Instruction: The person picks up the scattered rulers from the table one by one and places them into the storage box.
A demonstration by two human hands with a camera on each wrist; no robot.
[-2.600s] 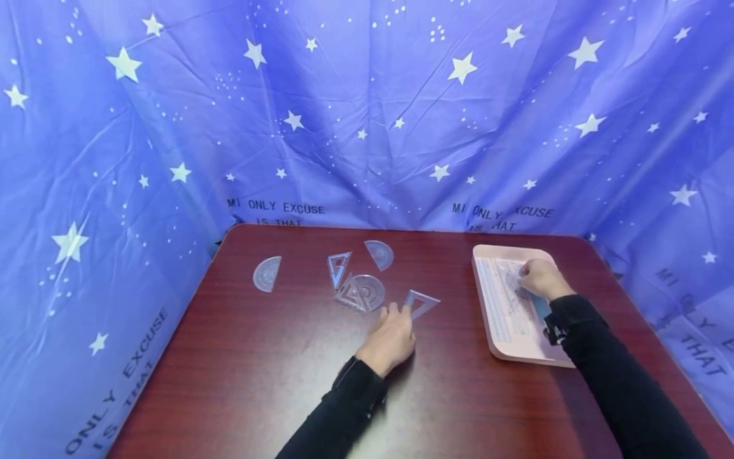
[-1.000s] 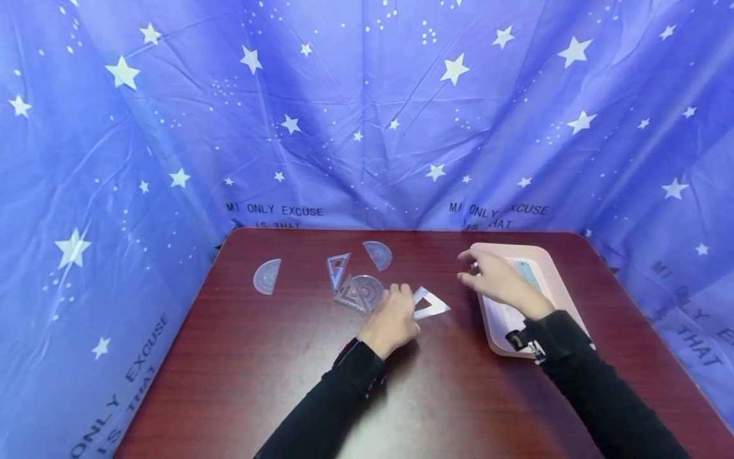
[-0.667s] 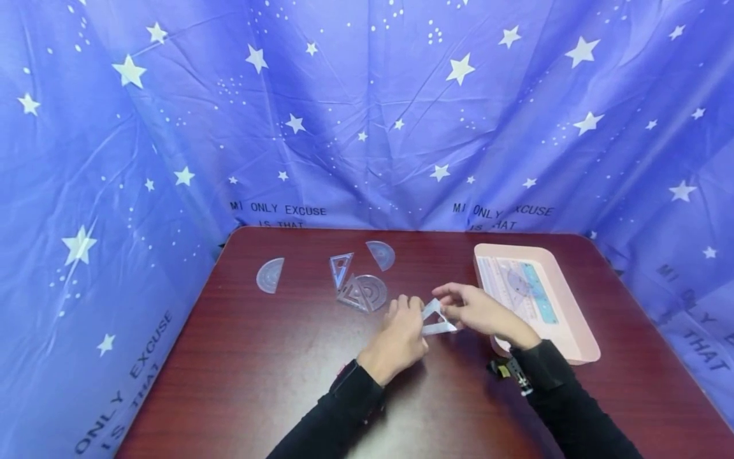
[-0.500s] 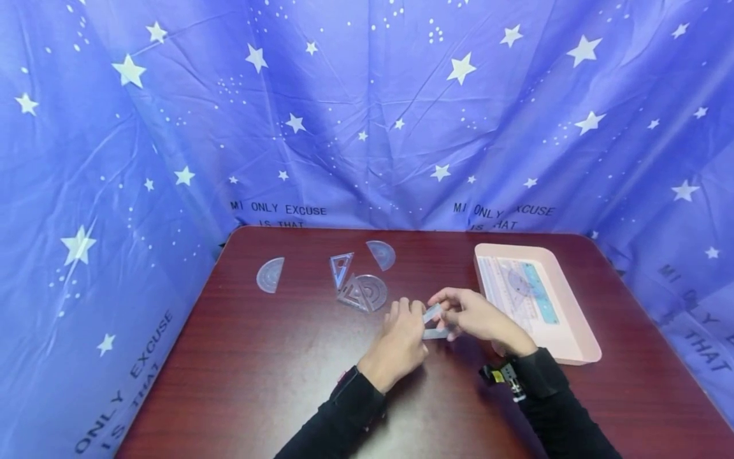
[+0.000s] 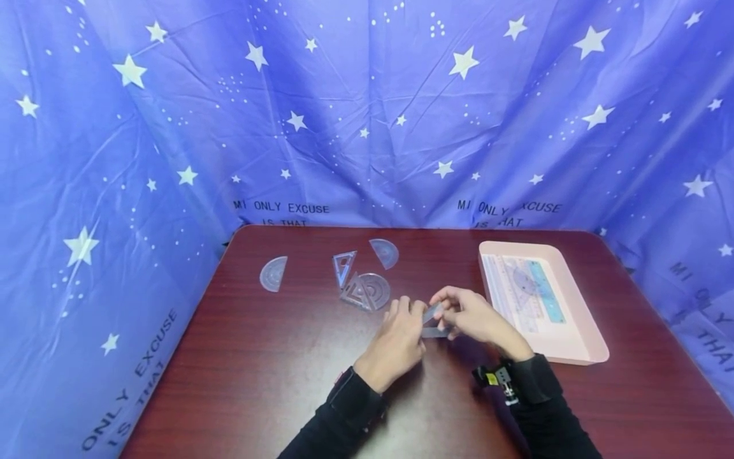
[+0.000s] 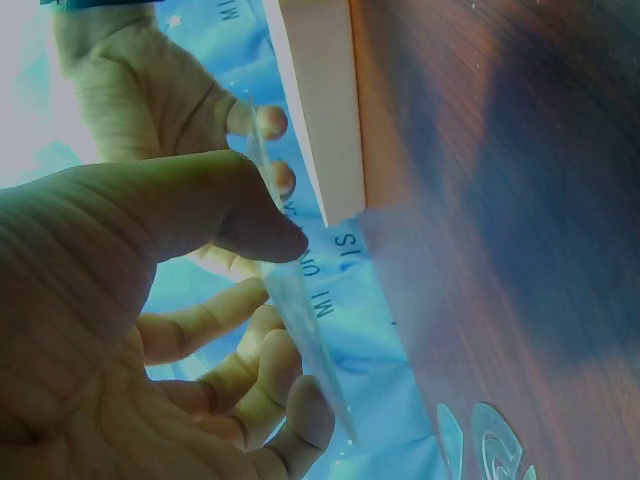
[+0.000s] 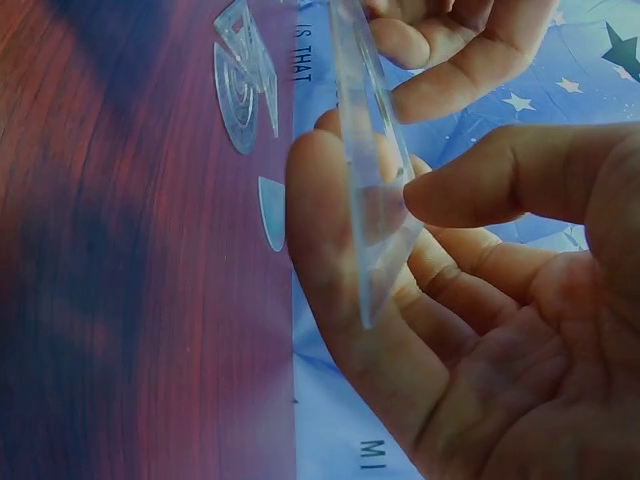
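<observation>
A clear plastic set square is held up off the table between both hands. My left hand pinches its left end, thumb on one face and fingers on the other. At the opposite end my right hand pinches it between thumb and index finger, which shows plainly in the right wrist view, where the set square appears nearly edge-on. Beyond the left hand lie a round-edged protractor with a set square overlapping it, and a bluish set square beside them.
Two more protractors lie apart, one protractor at the left and another protractor at the back. A pink tray stands right of the hands, holding clear rulers, a blue ruler and a round-edged clear piece.
My right hand has left the tray and moved left to grip the set square's free end. The left hand has lifted the set square and shifted slightly right; it now stands tilted, nearly edge-on.
</observation>
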